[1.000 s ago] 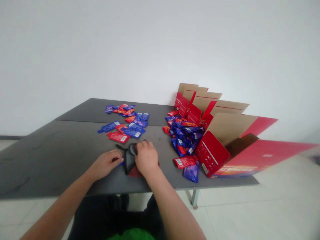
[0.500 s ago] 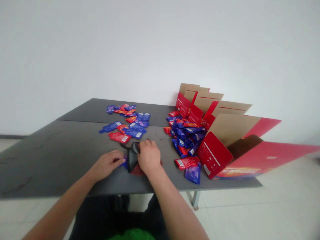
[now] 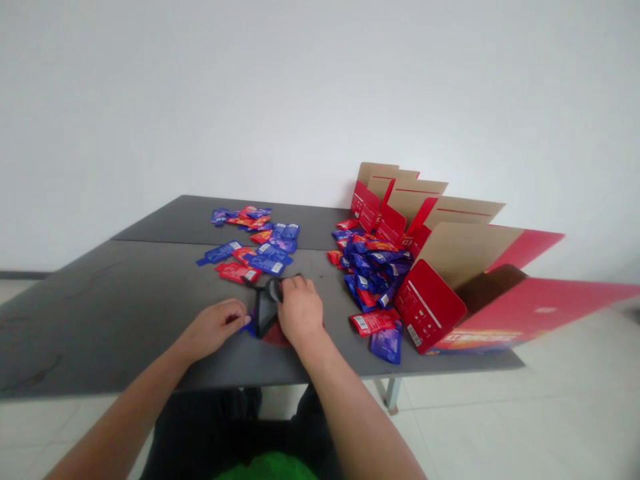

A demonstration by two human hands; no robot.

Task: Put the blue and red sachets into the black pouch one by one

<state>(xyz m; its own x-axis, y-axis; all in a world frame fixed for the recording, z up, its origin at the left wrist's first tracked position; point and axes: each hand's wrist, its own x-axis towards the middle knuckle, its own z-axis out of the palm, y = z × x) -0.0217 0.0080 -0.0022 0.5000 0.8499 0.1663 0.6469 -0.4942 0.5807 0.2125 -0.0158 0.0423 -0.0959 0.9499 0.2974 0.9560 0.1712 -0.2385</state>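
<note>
1. Across my feed, a grey two-panel table (image 3: 100, 320) is filling the middle of the frame, with a white wall (image 3: 320, 87) rising behind it and pale floor tiles (image 3: 500, 407) showing below.
2. At two o'clock from the hands, a red cardboard carton (image 3: 530, 310) is sitting at the table's right end, its flaps splaying wide and its tan inner faces showing.
3. At one o'clock, a heap of blue and red sachets (image 3: 375, 270) is banking against the carton's flaps, with a red sachet (image 3: 374, 322) and a blue sachet (image 3: 387, 342) lying at its near edge.
4. At twelve o'clock, a loose group of sachets (image 3: 250, 250) is spreading across the table, well apart from the heap.
5. At the centre of my view, a dark pouch (image 3: 264, 313) is lying between the hands, over a dark red piece (image 3: 275, 338). I cannot make out its exact form.
6. My view shows the right hand (image 3: 300, 313) clenching over the pouch's upper end.
7. The left hand (image 3: 213, 327) is curling just beside the pouch, next to a blue corner (image 3: 245, 327). I cannot tell whether it is gripping anything.
</note>
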